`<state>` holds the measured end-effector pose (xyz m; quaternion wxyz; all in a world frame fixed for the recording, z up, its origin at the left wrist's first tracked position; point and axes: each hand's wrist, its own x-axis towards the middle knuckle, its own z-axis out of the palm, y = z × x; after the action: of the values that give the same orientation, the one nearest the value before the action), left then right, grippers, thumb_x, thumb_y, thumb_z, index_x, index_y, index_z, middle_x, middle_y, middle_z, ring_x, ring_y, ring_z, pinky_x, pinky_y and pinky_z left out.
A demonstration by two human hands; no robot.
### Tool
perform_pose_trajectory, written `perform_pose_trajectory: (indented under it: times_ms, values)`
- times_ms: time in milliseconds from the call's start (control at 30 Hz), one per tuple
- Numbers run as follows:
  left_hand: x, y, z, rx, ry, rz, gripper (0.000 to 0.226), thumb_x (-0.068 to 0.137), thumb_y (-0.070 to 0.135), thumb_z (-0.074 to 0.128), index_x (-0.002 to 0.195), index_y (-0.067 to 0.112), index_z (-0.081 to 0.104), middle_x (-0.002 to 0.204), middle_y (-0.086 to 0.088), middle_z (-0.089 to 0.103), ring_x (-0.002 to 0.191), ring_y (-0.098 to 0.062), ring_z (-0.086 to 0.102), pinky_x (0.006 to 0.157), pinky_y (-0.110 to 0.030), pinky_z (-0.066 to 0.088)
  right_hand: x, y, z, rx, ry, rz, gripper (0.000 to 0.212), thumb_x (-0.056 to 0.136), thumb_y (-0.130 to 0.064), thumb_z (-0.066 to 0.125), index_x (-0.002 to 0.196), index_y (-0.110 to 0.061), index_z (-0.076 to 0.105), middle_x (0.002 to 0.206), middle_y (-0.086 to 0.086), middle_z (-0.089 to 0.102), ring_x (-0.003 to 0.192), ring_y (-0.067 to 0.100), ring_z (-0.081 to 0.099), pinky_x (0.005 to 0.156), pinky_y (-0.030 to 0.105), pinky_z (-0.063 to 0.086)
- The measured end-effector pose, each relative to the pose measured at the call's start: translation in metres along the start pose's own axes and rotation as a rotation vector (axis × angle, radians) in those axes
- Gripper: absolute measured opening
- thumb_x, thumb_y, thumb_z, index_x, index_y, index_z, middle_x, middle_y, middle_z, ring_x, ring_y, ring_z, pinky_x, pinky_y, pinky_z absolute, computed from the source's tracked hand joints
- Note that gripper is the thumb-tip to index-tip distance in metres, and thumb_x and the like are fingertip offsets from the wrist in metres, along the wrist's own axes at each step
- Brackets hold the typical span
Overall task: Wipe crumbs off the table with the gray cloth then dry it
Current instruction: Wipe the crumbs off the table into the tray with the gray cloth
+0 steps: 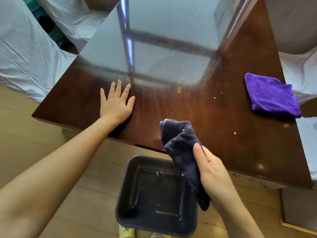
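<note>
A dark square bin (155,196) is seen just below the table (214,117) edge, with pale crumbs scattered inside. The gray cloth (183,157), bunched and dark, is clamped in the right hand (214,174) above the bin's right rim. The left hand (116,102) is laid flat, fingers spread, on the table. A folded purple cloth (271,96) lies at the table's right edge.

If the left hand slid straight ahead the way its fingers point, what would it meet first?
Nothing, as far as the picture shows. The left hand lies flat on the table with fingers pointing toward the far side, and only bare glossy tabletop lies ahead. The purple cloth sits well off to the right.
</note>
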<state>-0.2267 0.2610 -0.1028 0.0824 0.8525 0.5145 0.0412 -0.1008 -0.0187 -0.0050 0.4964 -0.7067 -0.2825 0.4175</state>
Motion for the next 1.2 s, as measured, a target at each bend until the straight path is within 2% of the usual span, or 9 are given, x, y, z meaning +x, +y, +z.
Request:
perform_pose_trajectory:
  times_ms: [167, 367, 467, 567, 633, 867, 1000, 1133, 1200]
  values:
    - [-0.016, 0.034, 0.006, -0.064, 0.028, 0.068, 0.060, 0.088, 0.055, 0.015, 0.143, 0.033, 0.010, 0.157, -0.003, 0.005, 0.144, -0.020, -0.003, 0.113, -0.053, -0.007, 0.024, 0.002, -0.020, 0.174, 0.023, 0.248, 0.046, 0.082, -0.056, 0.039, 0.085, -0.021, 0.069, 0.088, 0.003, 0.076, 0.086, 0.012, 0.070, 0.064, 0.018, 0.054]
    - [-0.021, 0.064, 0.019, -0.057, 0.071, 0.055, 0.059, 0.088, 0.054, 0.010, 0.143, 0.033, 0.009, 0.157, -0.002, 0.009, 0.144, -0.019, 0.001, 0.113, -0.053, -0.005, 0.058, -0.013, -0.067, 0.300, 0.065, 0.129, 0.062, 0.077, -0.059, 0.043, 0.098, -0.006, 0.067, 0.090, 0.010, 0.076, 0.087, 0.016, 0.071, 0.067, 0.022, 0.055]
    - [-0.021, 0.061, 0.022, -0.034, 0.090, 0.048, 0.059, 0.088, 0.054, 0.011, 0.143, 0.032, 0.010, 0.157, -0.003, 0.011, 0.144, -0.019, 0.002, 0.113, -0.053, -0.004, 0.104, -0.045, -0.099, 0.238, -0.296, 0.058, 0.043, 0.083, -0.045, 0.058, 0.094, -0.006, 0.072, 0.090, 0.014, 0.075, 0.075, 0.026, 0.072, 0.067, 0.038, 0.058]
    - [-0.022, 0.063, 0.021, -0.009, 0.101, 0.037, 0.058, 0.089, 0.053, 0.014, 0.143, 0.031, 0.010, 0.157, -0.003, 0.010, 0.144, -0.020, 0.002, 0.113, -0.054, -0.004, 0.139, -0.046, -0.136, 0.084, 0.304, 0.017, 0.049, 0.088, -0.057, 0.043, 0.102, -0.015, 0.065, 0.095, 0.009, 0.071, 0.084, 0.024, 0.071, 0.072, 0.038, 0.056]
    - [-0.023, 0.064, 0.020, -0.005, 0.103, 0.024, 0.058, 0.090, 0.052, 0.015, 0.143, 0.030, 0.009, 0.157, -0.004, 0.010, 0.144, -0.021, 0.001, 0.114, -0.054, -0.004, 0.157, -0.040, -0.150, -0.137, 0.463, -0.109, 0.042, 0.093, -0.050, 0.039, 0.091, -0.017, 0.064, 0.096, 0.005, 0.069, 0.091, 0.022, 0.065, 0.082, 0.036, 0.049]
    - [-0.024, 0.064, 0.019, 0.007, 0.090, 0.005, 0.058, 0.090, 0.052, 0.013, 0.143, 0.031, 0.005, 0.157, -0.003, 0.007, 0.144, -0.020, 0.000, 0.114, -0.054, -0.004, 0.226, -0.007, -0.151, -0.758, 0.099, -0.257, 0.034, 0.096, -0.028, 0.044, 0.123, -0.010, 0.056, 0.132, 0.013, 0.056, 0.126, 0.025, 0.047, 0.099, 0.023, 0.029]
    - [-0.025, 0.065, 0.017, 0.005, 0.084, 0.000, 0.058, 0.090, 0.052, 0.015, 0.143, 0.031, 0.005, 0.157, -0.003, 0.007, 0.144, -0.019, -0.001, 0.113, -0.054, -0.005, 0.218, 0.020, -0.149, -0.820, -0.006, -0.272, 0.039, 0.097, -0.030, 0.041, 0.134, -0.022, 0.044, 0.151, 0.013, 0.031, 0.140, 0.025, 0.025, 0.114, 0.033, 0.015]
    - [-0.025, 0.067, 0.016, 0.006, 0.067, -0.009, 0.058, 0.090, 0.052, 0.015, 0.143, 0.031, 0.005, 0.157, -0.003, 0.005, 0.144, -0.019, -0.002, 0.114, -0.054, -0.005, 0.186, 0.032, -0.143, -0.842, -0.089, -0.408, 0.039, 0.096, -0.022, 0.043, 0.135, -0.022, 0.041, 0.149, 0.007, 0.030, 0.134, 0.011, 0.019, 0.105, 0.010, 0.004]
    - [-0.026, 0.068, 0.015, 0.001, 0.063, -0.009, 0.058, 0.090, 0.052, 0.015, 0.143, 0.031, 0.006, 0.157, -0.003, 0.006, 0.144, -0.019, -0.002, 0.114, -0.054, -0.005, 0.167, 0.037, -0.136, -0.839, -0.131, -0.463, 0.039, 0.095, -0.019, 0.045, 0.135, -0.019, 0.042, 0.143, -0.011, 0.026, 0.135, 0.011, 0.021, 0.105, 0.006, -0.001]
